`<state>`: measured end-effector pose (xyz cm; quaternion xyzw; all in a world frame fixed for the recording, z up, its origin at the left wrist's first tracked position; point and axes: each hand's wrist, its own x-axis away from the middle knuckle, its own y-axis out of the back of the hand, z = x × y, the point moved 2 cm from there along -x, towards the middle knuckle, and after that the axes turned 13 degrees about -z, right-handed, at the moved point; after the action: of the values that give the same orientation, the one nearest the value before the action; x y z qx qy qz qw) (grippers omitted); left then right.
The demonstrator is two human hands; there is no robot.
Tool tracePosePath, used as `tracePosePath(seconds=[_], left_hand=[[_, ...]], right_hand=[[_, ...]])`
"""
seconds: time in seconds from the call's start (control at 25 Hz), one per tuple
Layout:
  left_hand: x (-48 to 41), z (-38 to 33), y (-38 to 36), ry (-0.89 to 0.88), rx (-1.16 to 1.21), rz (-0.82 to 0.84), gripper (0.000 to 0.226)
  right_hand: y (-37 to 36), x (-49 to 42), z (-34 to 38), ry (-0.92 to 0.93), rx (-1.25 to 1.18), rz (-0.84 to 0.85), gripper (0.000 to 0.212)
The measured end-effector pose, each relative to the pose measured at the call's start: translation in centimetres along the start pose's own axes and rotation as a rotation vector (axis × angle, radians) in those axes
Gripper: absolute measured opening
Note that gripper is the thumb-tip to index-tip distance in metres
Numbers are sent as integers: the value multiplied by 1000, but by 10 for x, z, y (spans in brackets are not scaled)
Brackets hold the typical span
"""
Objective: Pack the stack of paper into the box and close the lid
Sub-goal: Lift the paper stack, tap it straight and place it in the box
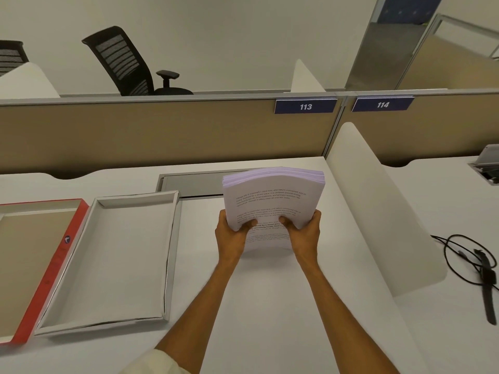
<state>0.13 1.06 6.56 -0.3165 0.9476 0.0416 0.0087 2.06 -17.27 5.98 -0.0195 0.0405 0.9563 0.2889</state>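
Stack of paper (272, 201) held above the white desk (270, 306), to the right of the open white box (172, 255) and red lid (54, 265). Left hand (232, 236) and right hand (305, 233) grip its near edge, thumbs on the printed top sheet, fingers hidden beneath.

Soft, even indoor light fills the scene, moderately bright with a warm, slightly yellow cast. Shadows are faint and diffuse: a pale one lies under the paper (272, 201) and along the inner walls of the box (113, 263). No harsh glare shows. The wide lens bends the partition (162, 125) and tilts the chair (127, 60). Edges look softer than the centre; printed text stays barely legible.
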Motion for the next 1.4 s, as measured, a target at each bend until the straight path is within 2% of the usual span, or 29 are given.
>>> tracePosePath(seconds=[0.24, 0.48, 0.68, 0.92, 1.4], left_hand=[[-12, -21, -2, 25, -63, 10, 51], [-28, -38, 8, 54, -191, 1, 49], [-34, -40, 25, 142, -295, 7, 53], [-39, -43, 59, 182, -326, 41, 48], [-73, -47, 149, 206, -320, 33, 44]], right_hand=[[-8, -7, 24, -36, 39, 39, 58], [-16, -12, 52, -85, 349, 48, 59], [-27, -1, 61, -115, 489, 126, 60], [-45, 25, 65, -137, 545, 146, 59], [-105, 96, 81, -122, 506, 208, 51]])
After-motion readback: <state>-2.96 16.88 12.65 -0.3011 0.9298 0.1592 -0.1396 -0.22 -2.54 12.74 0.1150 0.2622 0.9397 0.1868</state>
